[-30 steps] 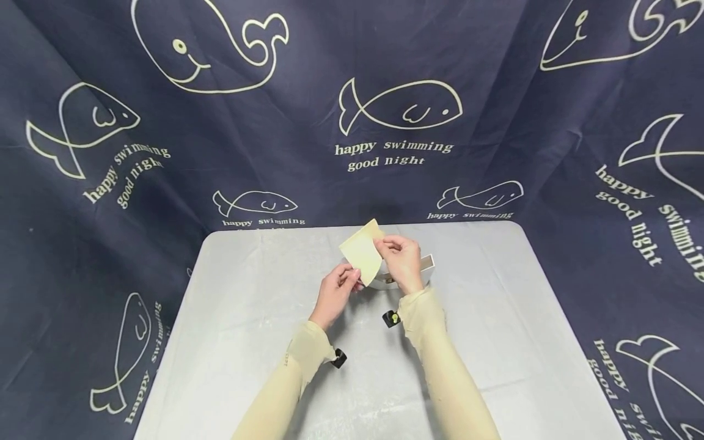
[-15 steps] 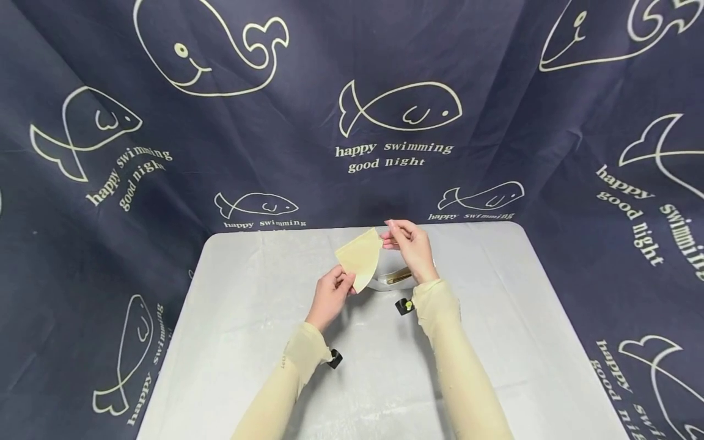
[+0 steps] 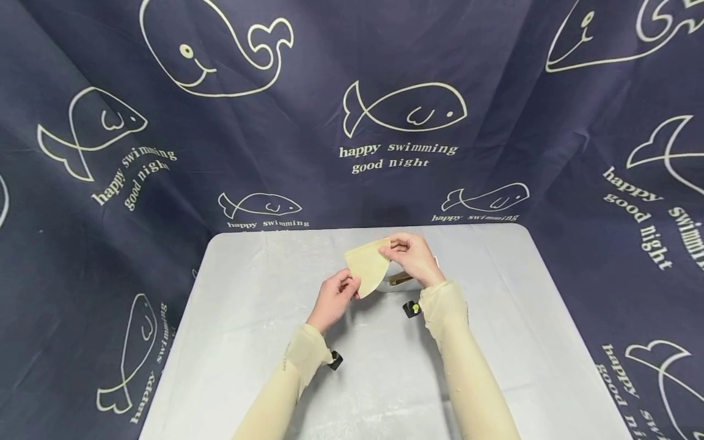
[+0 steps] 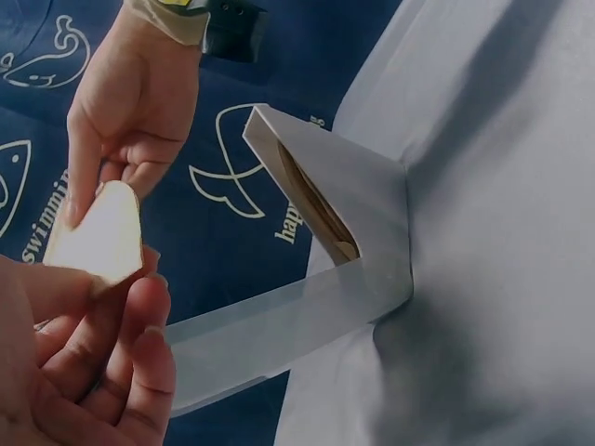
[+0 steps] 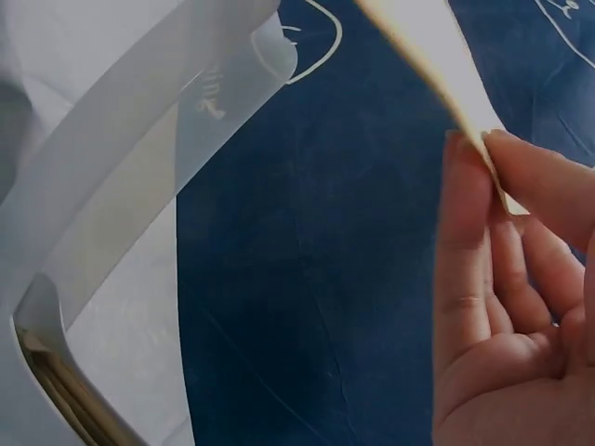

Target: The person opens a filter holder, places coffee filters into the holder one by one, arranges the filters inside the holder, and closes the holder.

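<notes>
A pale tan, fan-shaped paper coffee filter (image 3: 367,266) is held up over the far part of the table in the head view. My left hand (image 3: 333,297) pinches its lower left edge. My right hand (image 3: 411,257) pinches its upper right corner between thumb and fingers. In the right wrist view the filter (image 5: 437,56) is seen nearly edge-on, its end between the thumb and fingers of my right hand (image 5: 511,297). The left wrist view has the filter (image 4: 102,237) brightly lit between both hands.
A whitish holder (image 4: 349,186) with a slot and a translucent curved band (image 4: 270,330) stands behind my right hand. Brown papers (image 5: 74,400) show in its slot. The pale grey table (image 3: 385,379) meets a dark blue printed curtain (image 3: 308,140) at its far edge.
The filter has turned so that its straight upper edge lies nearer to level. My right hand shifted up and right, then came back down onto the corner. My left hand has barely moved.
</notes>
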### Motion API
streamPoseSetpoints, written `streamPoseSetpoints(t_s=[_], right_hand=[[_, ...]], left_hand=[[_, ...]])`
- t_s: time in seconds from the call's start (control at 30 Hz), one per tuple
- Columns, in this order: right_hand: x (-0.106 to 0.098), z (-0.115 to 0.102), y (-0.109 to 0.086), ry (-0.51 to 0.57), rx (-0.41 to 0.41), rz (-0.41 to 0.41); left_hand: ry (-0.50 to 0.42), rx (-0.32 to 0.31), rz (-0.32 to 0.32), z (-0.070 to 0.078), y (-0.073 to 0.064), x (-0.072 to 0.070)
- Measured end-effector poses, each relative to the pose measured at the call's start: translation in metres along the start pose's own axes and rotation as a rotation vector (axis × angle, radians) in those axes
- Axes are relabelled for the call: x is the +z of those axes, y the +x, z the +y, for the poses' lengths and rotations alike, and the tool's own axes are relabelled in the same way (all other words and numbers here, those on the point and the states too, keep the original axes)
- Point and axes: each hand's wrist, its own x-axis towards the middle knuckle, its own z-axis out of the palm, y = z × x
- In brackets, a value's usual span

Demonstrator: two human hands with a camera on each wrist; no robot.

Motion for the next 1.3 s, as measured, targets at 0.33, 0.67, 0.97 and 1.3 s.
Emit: streamPoseSetpoints(t_s=[0.33,0.67,0.97,1.3], right_hand=[[0.002,0.007,-0.007,0.225,-0.09,0.203],[0.008,0.007,-0.011,0.252,-0.079,0.135],[-0.011,-0.003,0.001,0.027,-0.09,-0.068],[-0.007,-0.003,-0.002,-0.034,-0.066,-0.026]], left_hand=[[-0.215,-0.04,0.014,0.002,-0.002,0.005],[-0.219,-0.074,0.079,0.008,-0.003,0.008],[-0.145,-0.052,0.026,0.008,-0.002,0.003],[-0.186,-0.064,-0.008,0.007,-0.004,0.002]])
